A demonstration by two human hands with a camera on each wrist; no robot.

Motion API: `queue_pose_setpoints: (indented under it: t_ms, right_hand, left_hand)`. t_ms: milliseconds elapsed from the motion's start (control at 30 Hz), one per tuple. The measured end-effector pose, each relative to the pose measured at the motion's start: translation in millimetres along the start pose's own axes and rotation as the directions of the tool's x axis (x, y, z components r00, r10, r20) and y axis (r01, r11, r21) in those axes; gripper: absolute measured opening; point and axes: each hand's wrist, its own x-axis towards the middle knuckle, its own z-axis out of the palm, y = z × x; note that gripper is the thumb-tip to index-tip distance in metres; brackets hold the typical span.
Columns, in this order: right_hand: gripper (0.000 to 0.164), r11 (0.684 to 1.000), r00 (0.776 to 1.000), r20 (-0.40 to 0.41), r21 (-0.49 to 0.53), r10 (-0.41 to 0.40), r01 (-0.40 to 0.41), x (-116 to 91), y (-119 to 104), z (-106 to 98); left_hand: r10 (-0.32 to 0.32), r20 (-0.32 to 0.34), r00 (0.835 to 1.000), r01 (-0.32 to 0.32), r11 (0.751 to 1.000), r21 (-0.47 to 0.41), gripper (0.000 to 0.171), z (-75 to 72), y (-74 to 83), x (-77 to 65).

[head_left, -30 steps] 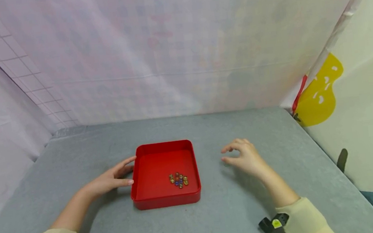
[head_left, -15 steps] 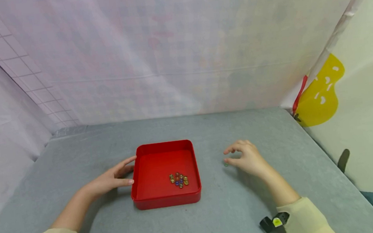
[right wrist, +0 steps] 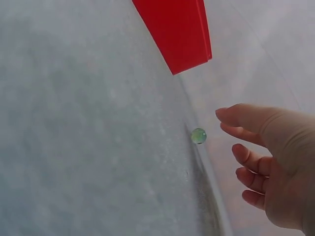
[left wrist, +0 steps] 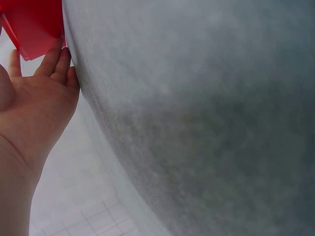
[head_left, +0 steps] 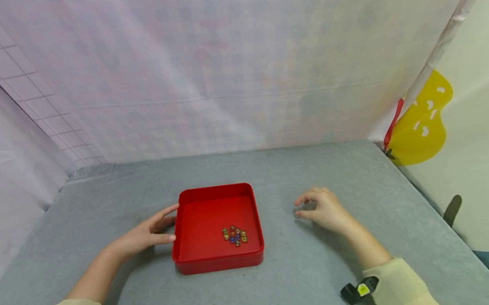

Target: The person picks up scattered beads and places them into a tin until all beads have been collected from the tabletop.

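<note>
A shallow red square tray (head_left: 220,264) stands on the grey table. Inside it, toward the near right, lies a cluster of small coloured marbles (head_left: 237,236). My left hand (head_left: 147,232) touches the tray's left side with spread fingers, and in the left wrist view its fingertips meet the red wall. To the right of the tray, my right hand (head_left: 324,208) hovers low over the cloth, thumb and fingers apart. A clear greenish marble (right wrist: 198,136) rests on the table just off its fingertips in the right wrist view. From the head, the thumb mostly hides that marble.
Grey cloth (head_left: 153,301) covers the table. A pale curtain (head_left: 226,65) hangs along its back edge, with more fabric at the left. On the right is a printed sheet (head_left: 488,171). A black camera (head_left: 351,294) is strapped at the right wrist.
A marble has come into sight by my right thumb. The right hand has shifted slightly rightward and down. The left hand and tray look unmoved.
</note>
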Motion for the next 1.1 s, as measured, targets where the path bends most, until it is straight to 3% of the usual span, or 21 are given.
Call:
queue_pose_setpoints:
  t_ms: [1100]
  right_hand:
    - [0.013,0.998,0.994,0.091,-0.030,0.059,-0.056,-2.6,6.6,6.0]
  left_hand:
    - [0.007,0.002,1.000,-0.007,1.000,-0.006,0.076,-0.8,0.6,0.2]
